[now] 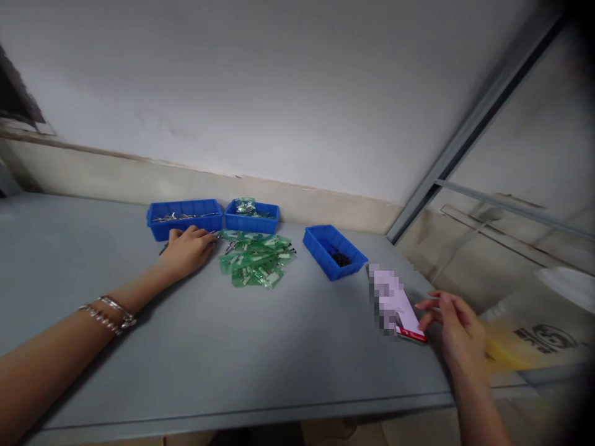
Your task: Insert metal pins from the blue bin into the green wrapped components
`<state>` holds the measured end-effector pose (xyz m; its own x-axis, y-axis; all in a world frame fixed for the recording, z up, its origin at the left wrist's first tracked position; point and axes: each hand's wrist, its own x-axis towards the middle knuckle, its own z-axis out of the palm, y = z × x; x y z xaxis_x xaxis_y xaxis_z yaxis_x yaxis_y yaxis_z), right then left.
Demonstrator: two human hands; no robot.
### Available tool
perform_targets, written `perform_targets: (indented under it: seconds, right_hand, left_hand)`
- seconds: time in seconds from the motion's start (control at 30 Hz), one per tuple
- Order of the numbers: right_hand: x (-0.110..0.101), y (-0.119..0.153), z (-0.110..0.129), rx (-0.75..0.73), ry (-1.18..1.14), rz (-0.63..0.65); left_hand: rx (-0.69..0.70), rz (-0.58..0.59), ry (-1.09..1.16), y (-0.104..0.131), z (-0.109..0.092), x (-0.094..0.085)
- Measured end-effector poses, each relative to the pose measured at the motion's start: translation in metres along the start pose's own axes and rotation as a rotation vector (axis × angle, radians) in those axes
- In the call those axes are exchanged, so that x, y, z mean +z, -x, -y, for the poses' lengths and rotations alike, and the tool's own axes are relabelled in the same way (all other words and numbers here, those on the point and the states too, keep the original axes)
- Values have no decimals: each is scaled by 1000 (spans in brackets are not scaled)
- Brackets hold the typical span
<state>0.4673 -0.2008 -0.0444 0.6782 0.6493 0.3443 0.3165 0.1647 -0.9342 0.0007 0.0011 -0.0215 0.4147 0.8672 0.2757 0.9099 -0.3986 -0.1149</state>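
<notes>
My left hand [189,249] rests on the grey table in front of a blue bin [186,214] of thin metal pieces. A dark thin item shows under its fingers; whether they grip it is unclear. Just right of this hand lies a pile of green packets [255,257]. My right hand [455,322] is at the table's right edge, fingers apart and holding nothing, beside a phone [404,306] with a lit screen, partly pixelated. Between pile and phone, a tilted blue bin [332,251] holds small dark pieces.
Another blue bin [251,218] with green packets stands behind the pile, near the wall [260,93]. A grey metal frame [474,130] rises at the right. Beyond the table's right edge is a printed translucent bag [539,334] with yellow in it.
</notes>
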Motion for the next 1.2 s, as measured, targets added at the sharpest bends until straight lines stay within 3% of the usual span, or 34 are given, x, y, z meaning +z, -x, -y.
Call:
perform_targets:
  seconds: [0.3, 0.83, 1.0, 1.2]
  right_hand:
    - [0, -2, -5, 9, 13, 20]
    - [-1, 1, -1, -26, 6, -36]
    - [-1, -3, -6, -12, -26, -58]
    - [-2, -4, -10, 11, 12, 2]
  left_hand:
    - [-69, 41, -9, -2, 2, 0]
    - [-62, 4, 25, -3, 7, 4]
    - [-75, 44, 1, -2, 5, 0]
    - [-86, 8, 47, -1, 4, 0]
